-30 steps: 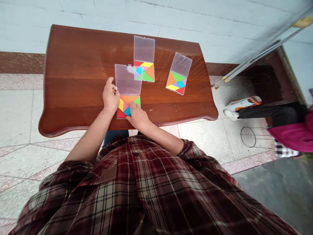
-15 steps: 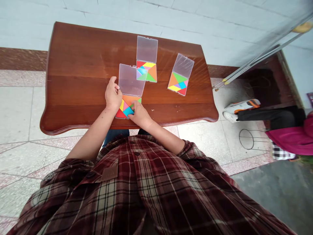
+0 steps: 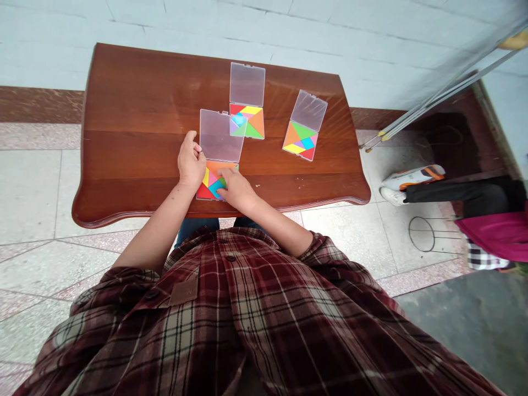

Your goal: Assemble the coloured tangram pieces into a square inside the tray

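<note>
A tangram set (image 3: 211,179) in a flat case lies at the table's front edge, its clear lid (image 3: 221,136) folded back. Orange, yellow, pink, blue, green and red pieces show in it. Over its right part is my right hand (image 3: 239,191), thumb and fingers apart with the tips on or just above the pieces; palm and fingers hide some of them. My left hand (image 3: 191,162) rests along the left side of the case, fingers loosely bent and parted, holding nothing visible. The lid overlaps the corner of a second tangram set (image 3: 252,122) behind.
To the right lies a third tangram set (image 3: 300,141), its lid open too. All three are on a brown wooden table (image 3: 132,121) against a pale wall. Crutches (image 3: 412,118) lean on the right, near a seated person's leg (image 3: 449,192) and a wire ring frame (image 3: 421,234).
My right hand has shifted very slightly, its fingers spreading a little over the pieces. The left hand stays in place, and the view has tilted slightly.
</note>
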Available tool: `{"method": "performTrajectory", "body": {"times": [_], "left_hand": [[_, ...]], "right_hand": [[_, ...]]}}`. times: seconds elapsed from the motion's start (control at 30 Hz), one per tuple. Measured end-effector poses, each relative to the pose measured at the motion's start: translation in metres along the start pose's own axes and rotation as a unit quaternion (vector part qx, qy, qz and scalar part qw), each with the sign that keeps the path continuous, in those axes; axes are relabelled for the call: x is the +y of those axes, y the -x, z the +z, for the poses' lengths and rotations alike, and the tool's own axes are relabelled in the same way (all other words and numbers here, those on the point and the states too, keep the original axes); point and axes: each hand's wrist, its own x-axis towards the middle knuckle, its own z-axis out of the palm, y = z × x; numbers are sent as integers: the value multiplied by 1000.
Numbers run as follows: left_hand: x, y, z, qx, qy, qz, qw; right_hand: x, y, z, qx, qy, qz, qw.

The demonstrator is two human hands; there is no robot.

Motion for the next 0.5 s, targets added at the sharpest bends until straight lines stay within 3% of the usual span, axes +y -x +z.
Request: {"method": "performTrajectory", "body": {"times": [0.2, 0.5], "left_hand": [[-1, -1, 0, -4, -3, -3, 1000], [0, 0, -1, -5, -4, -4, 1000]], "right_hand": [[-4, -6, -21, -109, 110, -92, 984], [3, -15, -34, -167, 147, -212, 952]]}}
